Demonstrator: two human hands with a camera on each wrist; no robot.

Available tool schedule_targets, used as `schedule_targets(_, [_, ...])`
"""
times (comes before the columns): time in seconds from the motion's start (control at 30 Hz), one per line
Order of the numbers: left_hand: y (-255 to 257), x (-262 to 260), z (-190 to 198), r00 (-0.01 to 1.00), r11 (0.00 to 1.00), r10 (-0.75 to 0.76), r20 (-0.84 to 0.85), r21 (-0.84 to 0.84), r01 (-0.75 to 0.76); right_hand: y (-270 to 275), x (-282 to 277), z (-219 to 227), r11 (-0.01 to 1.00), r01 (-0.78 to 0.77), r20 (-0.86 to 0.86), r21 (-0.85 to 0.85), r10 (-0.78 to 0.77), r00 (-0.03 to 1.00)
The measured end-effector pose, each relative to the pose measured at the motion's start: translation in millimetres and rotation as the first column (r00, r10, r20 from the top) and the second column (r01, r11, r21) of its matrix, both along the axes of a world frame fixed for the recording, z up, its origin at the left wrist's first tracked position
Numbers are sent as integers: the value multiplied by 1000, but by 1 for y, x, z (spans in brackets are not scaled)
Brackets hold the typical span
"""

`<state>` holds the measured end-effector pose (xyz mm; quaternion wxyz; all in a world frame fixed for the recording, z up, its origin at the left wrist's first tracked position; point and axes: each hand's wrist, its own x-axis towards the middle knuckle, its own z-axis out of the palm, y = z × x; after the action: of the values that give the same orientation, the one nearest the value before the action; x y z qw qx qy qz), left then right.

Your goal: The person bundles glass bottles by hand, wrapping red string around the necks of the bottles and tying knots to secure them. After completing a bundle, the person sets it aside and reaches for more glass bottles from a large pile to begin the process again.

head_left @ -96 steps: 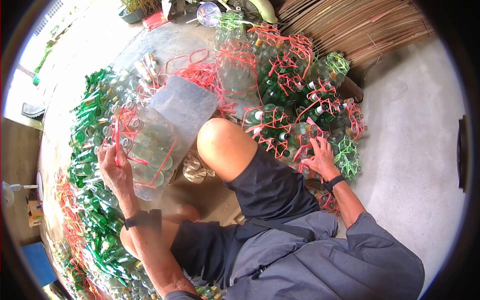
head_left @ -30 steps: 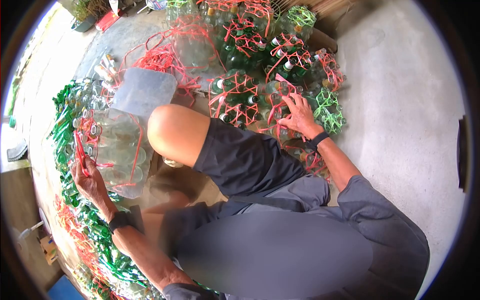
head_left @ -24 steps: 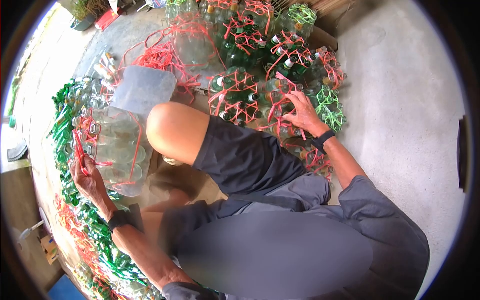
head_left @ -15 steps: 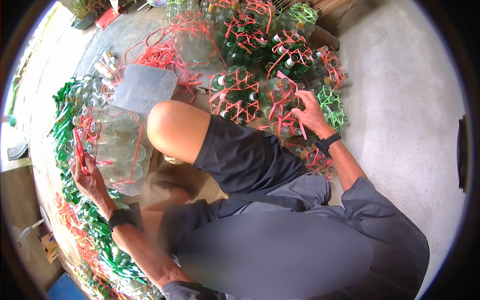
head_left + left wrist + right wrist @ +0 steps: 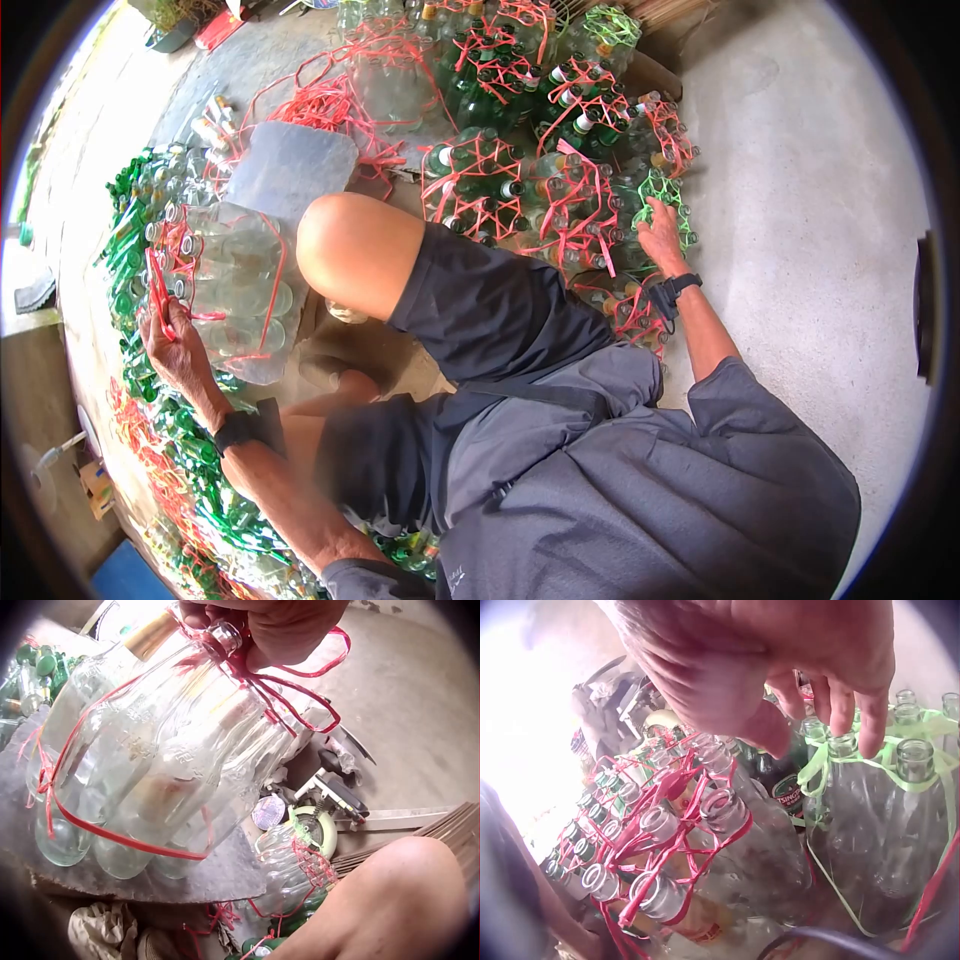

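My left hand (image 5: 180, 345) grips the red plastic string at the necks of a bundle of clear glass bottles (image 5: 235, 285), which lies tilted on its side. In the left wrist view, string loops (image 5: 300, 705) stick out beyond the fingers, and a red band (image 5: 135, 844) circles the bottles lower down. My right hand (image 5: 662, 238) is over a bundle of clear bottles tied with light green string (image 5: 683, 215). In the right wrist view its fingers (image 5: 870, 724) reach down at a bottle mouth (image 5: 842, 742), thumb apart. Beside it stands a red-tied bundle (image 5: 660, 825).
A grey board (image 5: 295, 165) lies under the clear bundle. Loose red string (image 5: 320, 105) is heaped behind it. Green bottles (image 5: 185, 430) are piled along the left. More tied bundles (image 5: 475, 185) stand upright at the back right. Bare concrete floor (image 5: 790, 200) extends on the right.
My right hand has left the red-tied bundle and its string, moving right to the green-tied bundle. My left hand keeps its grip on the string of the clear bundle.
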<state>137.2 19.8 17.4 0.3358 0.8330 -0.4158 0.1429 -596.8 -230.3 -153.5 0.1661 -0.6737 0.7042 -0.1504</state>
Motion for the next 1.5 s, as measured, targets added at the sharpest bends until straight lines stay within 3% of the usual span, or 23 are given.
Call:
schedule_targets(0.27, [1,5,-4,1000,1000,3,29,1,-3,14,42,32,990,-138,-106,-40,133,985])
schedule_targets(0.37, [1,7,-5,1000,1000,20,11,4,-20,22,53,32,944,-294,-51,-149,289,956])
schedule_targets(0.73, [2,6,-4,1000,1000,-5,23,-8,5,28,69,36,940,-327,-30,-96,325,945])
schedule_targets(0.87, [2,6,-4,1000,1000,-3,12,-3,3,28,84,47,933,-346,-100,-100,336,937])
schedule_targets(0.93, [1,5,-3,1000,1000,3,-6,-4,-3,29,98,61,869,-464,-159,-174,441,884])
schedule_targets(1.0, [1,3,-2,1000,1000,8,-24,-7,-9,30,110,67,890,-442,-110,-114,431,896])
schedule_targets(1.23, [1,6,-5,1000,1000,9,-22,-15,-10,36,118,63,800,-570,-34,-185,575,818])
schedule_targets(1.47, [2,13,-7,1000,1000,1,-22,0,-1,43,88,76,890,-454,222,25,438,871])
schedule_targets(1.5, [3,14,-8,1000,1000,0,3,5,0,40,75,67,836,-532,104,-133,545,832])
